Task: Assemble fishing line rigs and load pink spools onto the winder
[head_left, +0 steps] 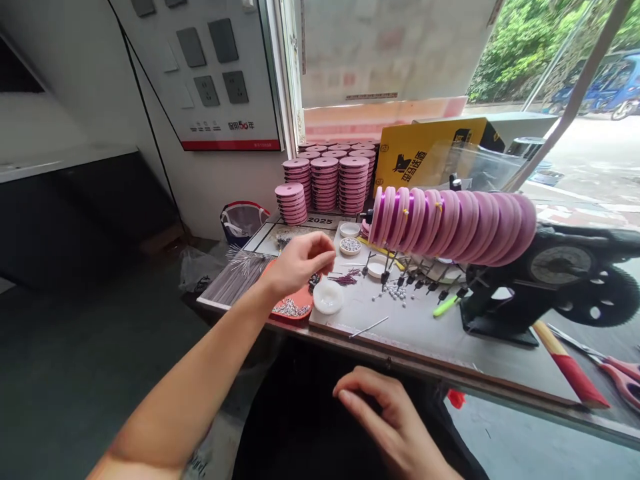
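My left hand (304,261) hovers above an orange tray (296,297) of small silvery pieces, fingers curled together. Whatever its fingertips hold, if anything, is hidden. Close to them are a white round dish (329,297) and some thin dark red pieces (345,277). Over my lap, below the table edge, my right hand (385,410) has its thumb and index finger brought together; anything between them is too small to make out. A black machine (565,260) at the right carries a row of pink spools (455,227) on its shaft. Small pale beads (397,292) lie beneath the spools.
Stacks of pink spools (325,180) stand by the window beside a yellow box (425,157). Bundled thin wires (235,277) cover the table's left end. A metal rod (369,327) and a green tool (445,307) lie on the board; scissors (620,373) rest far right.
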`<control>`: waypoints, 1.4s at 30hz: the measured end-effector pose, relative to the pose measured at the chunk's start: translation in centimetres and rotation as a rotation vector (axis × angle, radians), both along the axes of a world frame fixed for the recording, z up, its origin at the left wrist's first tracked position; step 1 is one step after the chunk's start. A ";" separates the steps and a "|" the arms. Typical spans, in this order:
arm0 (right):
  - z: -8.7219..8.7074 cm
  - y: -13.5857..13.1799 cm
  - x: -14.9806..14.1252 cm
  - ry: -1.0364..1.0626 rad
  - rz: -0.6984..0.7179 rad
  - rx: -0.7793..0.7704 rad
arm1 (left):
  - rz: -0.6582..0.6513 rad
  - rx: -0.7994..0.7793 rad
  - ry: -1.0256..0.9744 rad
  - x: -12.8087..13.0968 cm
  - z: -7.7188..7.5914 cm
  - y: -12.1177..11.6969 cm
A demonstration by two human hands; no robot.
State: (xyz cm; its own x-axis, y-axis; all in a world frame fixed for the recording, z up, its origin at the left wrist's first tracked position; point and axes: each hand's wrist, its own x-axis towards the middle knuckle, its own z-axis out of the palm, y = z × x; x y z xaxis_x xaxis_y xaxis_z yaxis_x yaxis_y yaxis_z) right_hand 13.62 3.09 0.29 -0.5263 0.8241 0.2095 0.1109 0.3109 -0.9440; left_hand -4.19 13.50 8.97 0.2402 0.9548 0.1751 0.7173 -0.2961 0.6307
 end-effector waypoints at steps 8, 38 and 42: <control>0.3 -0.6 0.9 -0.164 -0.034 0.144 | 0.346 -0.378 -0.753 0.7 -5.4 -13.7; 1.4 -1.3 0.4 -0.116 -0.154 0.286 | 0.388 -0.298 -0.566 3.4 -7.7 -16.0; 1.1 -1.4 0.4 -0.138 -0.138 0.283 | 0.370 -0.217 -0.470 3.3 -7.7 -16.0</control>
State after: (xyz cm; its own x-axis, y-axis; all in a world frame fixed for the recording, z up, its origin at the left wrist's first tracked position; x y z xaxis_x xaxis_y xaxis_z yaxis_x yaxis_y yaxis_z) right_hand 14.01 1.65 1.41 -0.4533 0.8088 0.3747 0.2909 0.5316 -0.7955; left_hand -0.93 -2.49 1.27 -0.1683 0.9854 -0.0248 0.3794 0.0879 0.9211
